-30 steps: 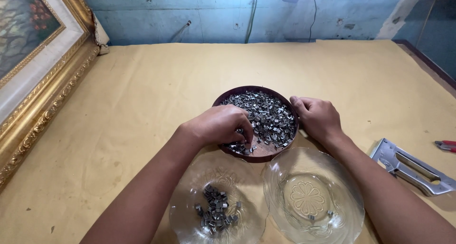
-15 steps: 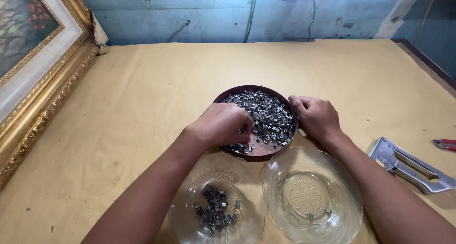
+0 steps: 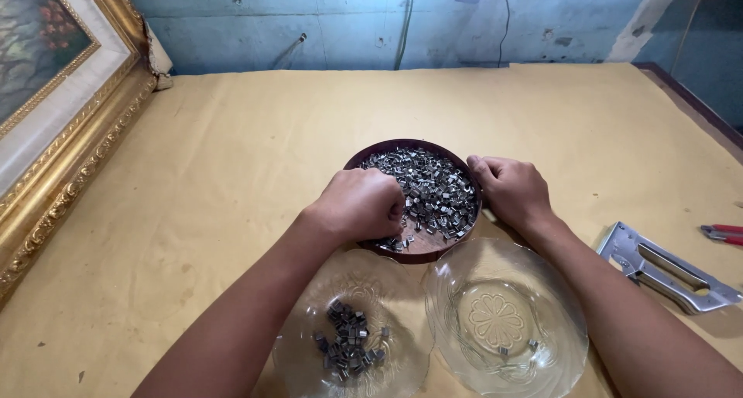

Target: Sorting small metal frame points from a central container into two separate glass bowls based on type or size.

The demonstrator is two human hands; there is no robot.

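A round dark brown dish [image 3: 364, 156] holds a heap of small grey metal clips [image 3: 433, 189]. My left hand [image 3: 360, 204] rests over the dish's near left part, fingers curled down into the clips; whether it grips any is hidden. My right hand [image 3: 511, 190] holds the dish's right rim. In front stand two clear glass bowls. The left glass bowl [image 3: 302, 344] contains a small pile of clips [image 3: 348, 344]. The right glass bowl [image 3: 557, 320] has a flower pattern and one or two clips.
A metal staple gun [image 3: 665, 268] lies at the right, with red-handled pliers [image 3: 724, 234] beyond it. A gold-framed painting [image 3: 54, 135] leans along the left edge. Tan paper [image 3: 232, 150] covers the table. A blue wall stands behind.
My left hand has curled a little deeper into the clips at the dish's near edge. My right hand stays on the rim. The bowls have not moved.
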